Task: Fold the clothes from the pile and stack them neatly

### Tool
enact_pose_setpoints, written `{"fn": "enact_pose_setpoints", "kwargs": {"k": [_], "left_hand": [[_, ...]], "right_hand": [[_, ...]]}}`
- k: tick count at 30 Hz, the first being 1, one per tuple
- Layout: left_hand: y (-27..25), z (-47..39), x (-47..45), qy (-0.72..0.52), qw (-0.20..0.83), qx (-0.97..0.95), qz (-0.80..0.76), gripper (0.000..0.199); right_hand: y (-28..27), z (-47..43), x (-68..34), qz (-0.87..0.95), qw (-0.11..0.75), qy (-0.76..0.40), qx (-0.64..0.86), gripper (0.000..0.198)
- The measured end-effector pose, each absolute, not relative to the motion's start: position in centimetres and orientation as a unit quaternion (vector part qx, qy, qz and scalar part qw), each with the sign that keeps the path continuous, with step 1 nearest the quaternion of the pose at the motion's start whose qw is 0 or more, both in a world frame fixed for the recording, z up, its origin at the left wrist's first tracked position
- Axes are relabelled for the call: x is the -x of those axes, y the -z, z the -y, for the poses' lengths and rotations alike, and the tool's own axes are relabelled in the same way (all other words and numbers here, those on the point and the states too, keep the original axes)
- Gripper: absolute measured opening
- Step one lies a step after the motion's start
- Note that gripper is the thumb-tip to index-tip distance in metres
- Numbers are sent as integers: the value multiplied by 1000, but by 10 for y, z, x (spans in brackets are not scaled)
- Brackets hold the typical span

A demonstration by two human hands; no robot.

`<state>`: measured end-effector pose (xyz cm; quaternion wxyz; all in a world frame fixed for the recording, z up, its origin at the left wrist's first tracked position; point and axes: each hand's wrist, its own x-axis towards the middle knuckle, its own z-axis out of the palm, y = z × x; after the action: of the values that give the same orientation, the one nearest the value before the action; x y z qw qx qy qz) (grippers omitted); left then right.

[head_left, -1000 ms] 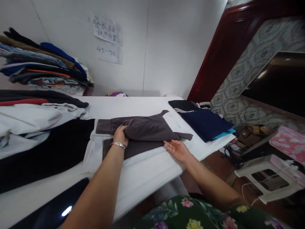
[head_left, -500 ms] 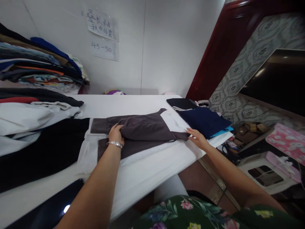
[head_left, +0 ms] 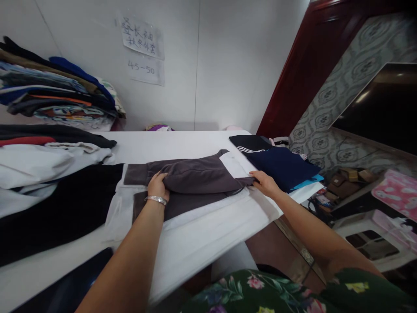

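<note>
A dark grey-brown garment (head_left: 198, 176) with white sections lies partly folded on the white-covered table (head_left: 169, 145). My left hand (head_left: 157, 187), a silver bangle on its wrist, grips a fold near the left end, its fingertips partly hidden in the cloth. At the garment's right end, my right hand (head_left: 264, 183) pinches a narrow dark corner between thumb and fingers. A ribbed-looking band (head_left: 135, 174) lies flat left of my left hand. White fabric shows beneath the dark layers.
Folded dark clothes (head_left: 278, 165) lie at the table's right end. Loose white and black clothes (head_left: 81, 200) spread over the left side, with a tall stack of folded clothes (head_left: 61, 93) behind. A dark, shiny flat object (head_left: 74, 282) rests at the front left.
My right hand has moved slightly left and its fingers have closed on the garment's corner. My left hand stays on the same fold. The view has shifted a little.
</note>
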<state>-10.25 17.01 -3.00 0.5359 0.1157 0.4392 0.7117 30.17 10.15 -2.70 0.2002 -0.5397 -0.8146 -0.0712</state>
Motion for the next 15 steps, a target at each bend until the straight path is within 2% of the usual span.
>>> {"fn": "enact_pose_setpoints", "kwargs": {"k": [5,8,12,15], "left_hand": [[29,-168,103,-709,539,-127,-438,27],[31,-169,104,-716,506,-148,-457,32],[35,-170,110,-733,343,-275,-519,36],[34,-169,121,-610,235,-402,-641,31]], "right_hand": [[46,-105,-286,801,146,118,568,27],[60,-103,-284,787,155,106,587,33],[66,-100,-286,781,180,80,592,31],[68,-98,-286,761,218,36,609,37]]}}
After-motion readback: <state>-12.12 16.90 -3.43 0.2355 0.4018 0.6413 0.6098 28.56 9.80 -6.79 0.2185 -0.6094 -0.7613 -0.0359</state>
